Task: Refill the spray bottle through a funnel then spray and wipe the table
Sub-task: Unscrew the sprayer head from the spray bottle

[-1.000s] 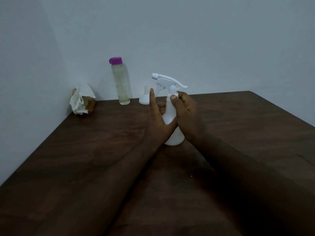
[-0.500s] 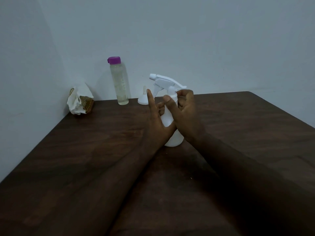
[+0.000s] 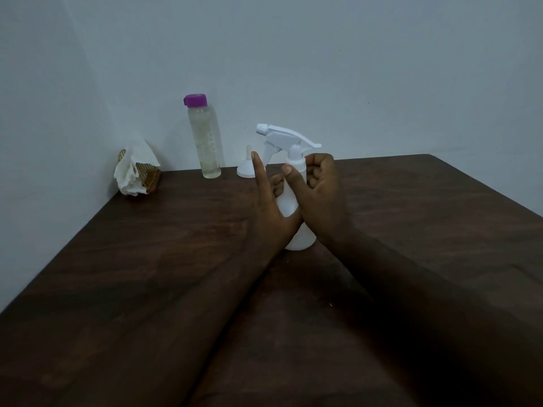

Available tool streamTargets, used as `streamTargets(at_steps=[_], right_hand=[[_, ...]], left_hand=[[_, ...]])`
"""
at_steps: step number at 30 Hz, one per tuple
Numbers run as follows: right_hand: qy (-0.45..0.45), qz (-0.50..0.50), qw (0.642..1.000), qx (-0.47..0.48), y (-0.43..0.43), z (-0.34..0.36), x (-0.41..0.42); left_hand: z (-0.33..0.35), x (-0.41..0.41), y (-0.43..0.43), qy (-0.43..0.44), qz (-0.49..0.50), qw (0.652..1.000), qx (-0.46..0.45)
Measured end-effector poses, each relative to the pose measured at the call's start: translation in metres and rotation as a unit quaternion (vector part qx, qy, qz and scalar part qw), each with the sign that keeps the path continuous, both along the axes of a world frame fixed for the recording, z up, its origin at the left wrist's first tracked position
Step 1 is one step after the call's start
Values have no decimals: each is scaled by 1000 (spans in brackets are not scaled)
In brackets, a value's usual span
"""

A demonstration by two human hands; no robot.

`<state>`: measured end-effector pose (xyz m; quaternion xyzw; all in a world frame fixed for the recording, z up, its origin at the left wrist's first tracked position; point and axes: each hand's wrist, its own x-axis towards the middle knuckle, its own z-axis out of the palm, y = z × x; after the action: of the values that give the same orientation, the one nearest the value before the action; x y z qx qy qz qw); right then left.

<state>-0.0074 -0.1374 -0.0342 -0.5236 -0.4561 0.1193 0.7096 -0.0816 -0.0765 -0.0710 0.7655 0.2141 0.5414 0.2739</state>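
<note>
The task looks barely begun. The spray bottle (image 3: 300, 239), smooth white plastic, stands at frame centre on the dark wood-grain table (image 3: 147, 259) with its trigger head on. The left hand (image 3: 269, 210) grips its body, forefinger raised, and the right hand (image 3: 321, 195) curls round its neck. Behind, upper left, wait a white funnel (image 3: 246, 169), a clear purple-capped bottle (image 3: 207, 142) and a crumpled tissue (image 3: 130, 173).

Left hand (image 3: 271, 210) gripping spray bottle (image 3: 301, 237), forefinger straight, right hand (image 3: 321, 195) curled round neck

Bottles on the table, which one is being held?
The white spray bottle with the trigger head: the left hand and right hand grip it. The clear purple-capped bottle stands untouched farther back.
</note>
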Motion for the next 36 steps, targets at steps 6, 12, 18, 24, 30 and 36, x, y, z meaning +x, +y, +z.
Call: streamTargets(at_steps=[6,12,18,24,30,36], right_hand=[[-14,14,1000,-10,3,-3,-1],[-23,-14,1000,2,0,1,-3],[-10,19,1000,-12,-5,6,-3],[-5,10,1000,-19,-5,6,-4],[-4,16,999,-42,-7,10,-3],[-17,16,995,-94,-12,27,7]], left_hand=[[11,1,-15,-23,34,999,-2],[2,2,-8,-13,-16,998,-55],[-2,-1,-6,3,0,999,-41],[-1,-1,-8,-20,-18,999,-37],[-6,-4,0,-12,-34,999,-38],[-6,-3,0,-26,-50,996,-66]])
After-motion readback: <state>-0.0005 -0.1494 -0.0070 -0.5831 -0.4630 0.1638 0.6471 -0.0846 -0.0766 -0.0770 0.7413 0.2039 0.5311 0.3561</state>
